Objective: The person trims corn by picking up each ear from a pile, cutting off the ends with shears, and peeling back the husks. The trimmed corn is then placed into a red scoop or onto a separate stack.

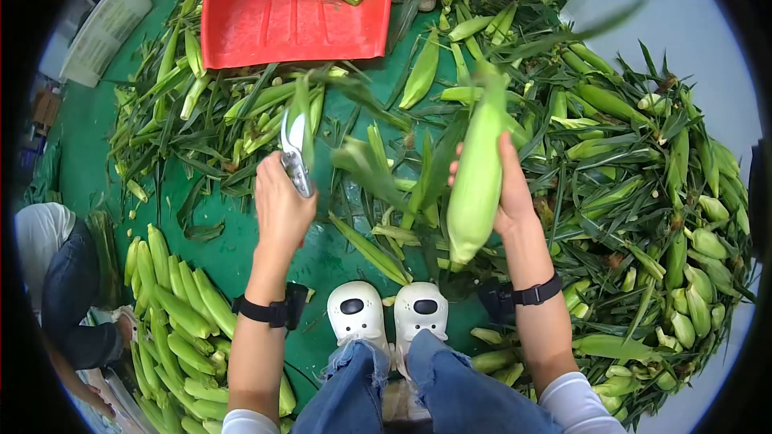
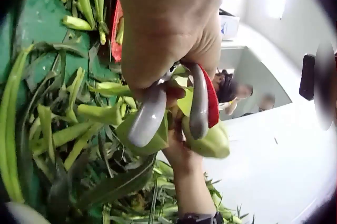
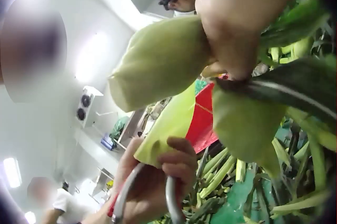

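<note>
My left hand (image 1: 283,205) grips metal shears (image 1: 296,153), blades pointing away from me. In the right wrist view a light green husk piece (image 3: 169,124) is also in the left hand's fingers (image 3: 176,161), above the shears' handles. My right hand (image 1: 515,193) holds a green corn ear (image 1: 476,185) upright, fingers around its far side and thumb along its right. Long leaves beside the ear are blurred. The left wrist view has the shears' grey handles (image 2: 149,121) below the left hand (image 2: 171,29). How far the blades are apart is unclear.
A red scoop (image 1: 293,32) with one ear in it lies at the top. Husks and ears (image 1: 635,185) are heaped on the right. Trimmed ears (image 1: 185,337) are piled lower left. White shoes (image 1: 354,309) stand below. Other people are at the left edge and top.
</note>
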A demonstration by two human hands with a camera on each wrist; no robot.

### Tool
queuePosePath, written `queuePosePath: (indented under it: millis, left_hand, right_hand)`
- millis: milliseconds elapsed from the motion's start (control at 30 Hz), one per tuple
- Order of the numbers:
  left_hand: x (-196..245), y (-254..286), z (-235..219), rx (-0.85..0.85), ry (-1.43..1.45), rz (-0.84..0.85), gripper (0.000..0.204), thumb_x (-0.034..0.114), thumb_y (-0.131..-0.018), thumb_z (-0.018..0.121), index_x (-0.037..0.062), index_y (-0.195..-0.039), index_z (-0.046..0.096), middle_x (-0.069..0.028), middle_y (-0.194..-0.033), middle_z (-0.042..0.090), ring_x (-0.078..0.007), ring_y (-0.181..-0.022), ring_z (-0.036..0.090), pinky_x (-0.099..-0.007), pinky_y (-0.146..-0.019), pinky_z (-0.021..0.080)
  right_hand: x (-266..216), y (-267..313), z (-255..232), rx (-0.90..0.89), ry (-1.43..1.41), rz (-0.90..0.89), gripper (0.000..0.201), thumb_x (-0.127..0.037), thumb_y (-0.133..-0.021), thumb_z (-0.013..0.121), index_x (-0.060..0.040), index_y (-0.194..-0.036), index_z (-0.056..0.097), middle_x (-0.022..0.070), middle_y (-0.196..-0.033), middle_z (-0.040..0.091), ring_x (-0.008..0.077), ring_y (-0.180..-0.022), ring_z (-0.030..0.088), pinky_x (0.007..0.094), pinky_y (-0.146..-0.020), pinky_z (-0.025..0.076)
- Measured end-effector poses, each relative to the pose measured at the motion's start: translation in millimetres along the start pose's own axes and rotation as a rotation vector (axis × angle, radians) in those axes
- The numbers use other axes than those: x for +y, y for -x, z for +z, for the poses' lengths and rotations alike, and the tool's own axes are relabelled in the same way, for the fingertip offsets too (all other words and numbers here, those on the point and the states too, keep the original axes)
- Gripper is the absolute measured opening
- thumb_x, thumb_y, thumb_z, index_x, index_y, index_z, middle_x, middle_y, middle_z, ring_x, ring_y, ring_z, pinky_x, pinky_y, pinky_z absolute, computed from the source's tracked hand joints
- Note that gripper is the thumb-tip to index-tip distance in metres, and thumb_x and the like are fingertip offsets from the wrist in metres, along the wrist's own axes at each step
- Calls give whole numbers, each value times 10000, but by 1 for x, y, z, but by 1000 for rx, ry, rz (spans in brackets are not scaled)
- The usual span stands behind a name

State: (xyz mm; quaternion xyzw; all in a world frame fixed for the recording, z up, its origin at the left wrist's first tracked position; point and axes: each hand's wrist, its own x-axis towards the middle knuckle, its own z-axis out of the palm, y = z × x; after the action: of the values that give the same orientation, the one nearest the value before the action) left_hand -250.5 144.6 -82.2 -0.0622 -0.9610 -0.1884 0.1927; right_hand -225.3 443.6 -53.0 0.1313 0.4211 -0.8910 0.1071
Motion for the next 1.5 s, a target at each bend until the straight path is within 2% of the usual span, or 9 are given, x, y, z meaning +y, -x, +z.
queuePosePath:
  millis: [100, 167, 533, 800, 933, 1067, 1233, 1333, 1500]
  left_hand:
    - [5, 11, -19, -676, 411, -341, 551, 67, -694, 648, 21, -1178, 388, -169, -949, 527, -260, -847, 546, -386, -758, 462]
    - [24, 28, -35, -983, 726, -243, 631, 83, -685, 647, 25, -1252, 376, -169, -1061, 523, -253, -984, 528, -354, -858, 433]
    - [50, 36, -27, -997, 754, 109, 802, 100, -669, 653, -16, -1359, 260, -253, -1220, 439, -379, -1160, 455, -387, -996, 366]
    - [37, 20, -35, -1033, 817, 89, 722, 131, -615, 655, -31, -1278, 418, -207, -1150, 536, -332, -1073, 535, -377, -948, 414]
    - [48, 19, -41, -1054, 567, -90, 546, 98, -654, 637, -13, -1175, 516, -153, -861, 613, -277, -738, 611, -333, -692, 489]
    - [37, 40, -19, -961, 881, -247, 519, 30, -690, 600, 33, -1202, 513, -53, -845, 594, -149, -736, 583, -273, -668, 471]
    - [64, 79, -14, -1080, 1210, -283, 731, 29, -701, 616, 69, -1376, 338, -95, -1092, 496, -163, -1025, 473, -315, -904, 395]
    - [72, 70, 7, -753, 1122, -116, 626, 30, -731, 619, 61, -1316, 397, -72, -1009, 519, -141, -912, 503, -297, -809, 437]
    - [51, -9, 30, -412, 1389, -732, 338, 67, -832, 555, 26, -1158, 475, -60, -885, 576, -162, -751, 594, -298, -643, 513]
  right_hand:
    - [-5, 1, 0, -18, 595, -65, 553, -283, -892, 598, -54, -1354, 400, 146, -1195, 559, 215, -1010, 598, 341, -868, 504]
    - [0, 8, -4, -80, 867, -145, 596, -269, -852, 666, -46, -1349, 422, 129, -1188, 572, 275, -1044, 595, 341, -923, 440]
    - [4, 53, 16, -267, 1888, -384, 622, -341, -691, 741, -164, -1252, 537, 70, -876, 577, 269, -788, 624, 376, -649, 520]
    - [2, 52, 24, -275, 1862, -328, 626, -307, -685, 747, -149, -1253, 539, 91, -985, 513, 285, -761, 606, 380, -655, 512]
    - [3, 47, 20, -199, 1775, -276, 611, -295, -693, 745, -141, -1247, 537, 89, -975, 497, 281, -796, 599, 357, -680, 511]
    - [42, 33, -21, -22, 558, -58, 537, -220, -843, 655, -62, -1303, 428, 95, -1117, 568, 217, -868, 623, 317, -743, 515]
    - [56, 40, 2, 45, 320, 153, 375, -361, -953, 359, -74, -1177, 446, 159, -959, 635, 248, -735, 652, 367, -675, 552]
    - [69, 40, -9, -7, 445, 196, 359, -348, -950, 360, -74, -1160, 457, 156, -931, 639, 250, -721, 651, 362, -666, 552]
    - [62, 49, 8, -42, 212, 352, 414, -373, -968, 362, -41, -1181, 486, 155, -966, 631, 236, -763, 639, 366, -704, 552]
